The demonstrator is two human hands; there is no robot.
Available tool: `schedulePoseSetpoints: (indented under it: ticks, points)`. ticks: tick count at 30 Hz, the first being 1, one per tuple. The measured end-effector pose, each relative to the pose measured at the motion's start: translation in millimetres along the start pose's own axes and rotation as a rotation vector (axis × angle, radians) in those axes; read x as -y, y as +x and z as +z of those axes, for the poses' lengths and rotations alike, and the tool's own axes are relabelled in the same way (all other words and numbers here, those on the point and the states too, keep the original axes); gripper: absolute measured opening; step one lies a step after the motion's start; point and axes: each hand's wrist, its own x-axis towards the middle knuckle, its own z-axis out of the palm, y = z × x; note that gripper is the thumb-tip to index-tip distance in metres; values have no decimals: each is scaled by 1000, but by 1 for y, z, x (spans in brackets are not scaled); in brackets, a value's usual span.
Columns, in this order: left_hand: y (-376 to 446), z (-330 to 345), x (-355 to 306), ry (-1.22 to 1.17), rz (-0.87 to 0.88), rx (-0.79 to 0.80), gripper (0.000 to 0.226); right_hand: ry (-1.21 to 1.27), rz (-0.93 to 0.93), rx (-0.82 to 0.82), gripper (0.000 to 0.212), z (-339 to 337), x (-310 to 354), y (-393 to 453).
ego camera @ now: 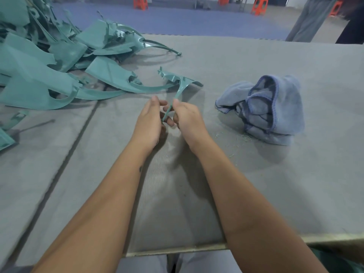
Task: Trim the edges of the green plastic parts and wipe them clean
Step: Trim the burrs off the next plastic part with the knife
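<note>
Your left hand (150, 120) and right hand (185, 117) meet over the middle of the grey felt-covered bench (256, 184), both closed on the thin stem of one curved green plastic part (178, 84). The right grip pinches the strip near its upper end, thumb up; the left grip curls around the strip just below, fingers wrapped under it. The wider, forked end of the part reaches away from you, towards the far edge of the bench, lifted off the surface. Whether a blade sits in either hand you cannot tell from here.

A heap of green plastic parts (45, 62) fills the far left corner of the bench, with a few more pieces at the left edge. A crumpled blue-grey cloth (273, 109) lies to the right of your hands, apart from them, with fine green shavings (236, 137) scattered on the felt just beside it
</note>
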Motion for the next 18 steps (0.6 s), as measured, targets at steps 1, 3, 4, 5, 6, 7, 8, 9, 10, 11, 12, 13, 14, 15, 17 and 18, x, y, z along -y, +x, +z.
schedulePoseSetpoints:
  ticks: [1, 3, 4, 5, 6, 7, 8, 9, 10, 11, 12, 13, 14, 15, 17, 18]
  points:
    - [0, -2, 0, 33, 10, -34, 51, -47, -11, -4, 37, -2, 0, 0]
    - [2, -6, 1, 48, 20, -72, 60, -89, 4, -27, 36, -6, 1, 2]
    - [3, -9, 2, 26, 10, -69, 63, -89, 13, -39, 36, -8, 1, 3]
    - [5, -11, 2, -3, -3, -58, 65, -70, 17, -39, 35, -10, 1, 3]
    - [6, -13, 2, -27, -16, -43, 66, -40, 14, -21, 34, -12, 0, 3]
    - [8, -14, 3, -47, -28, -31, 66, 6, 10, 19, 32, -13, 0, 2]
    - [9, -15, 3, -68, -38, -24, 65, 45, 6, 75, 30, -13, -1, 2]
    - [10, -15, 3, -93, -47, -23, 64, 58, 5, 128, 29, -13, -2, 1]
    - [10, -15, 2, -117, -54, -23, 61, 31, 1, 159, 29, -12, -3, 2]
    - [10, -15, 2, -137, -59, -24, 59, -12, -6, 168, 30, -11, -5, 2]
    - [10, -16, 2, -151, -63, -24, 57, -50, -16, 157, 31, -10, -6, 3]
    - [10, -16, 2, -160, -68, -22, 55, -68, -28, 134, 33, -9, -7, 3]
    - [10, -16, 2, -169, -71, -18, 53, -72, -40, 113, 34, -8, -9, 4]
    - [11, -17, 2, -178, -73, -9, 52, -68, -46, 94, 34, -8, -10, 5]
    - [12, -19, 3, -186, -70, 17, 56, -5, -25, 39, 35, -10, -11, 7]
    - [12, -20, 3, -190, -67, 31, 57, 76, 4, 2, 35, -13, -11, 8]
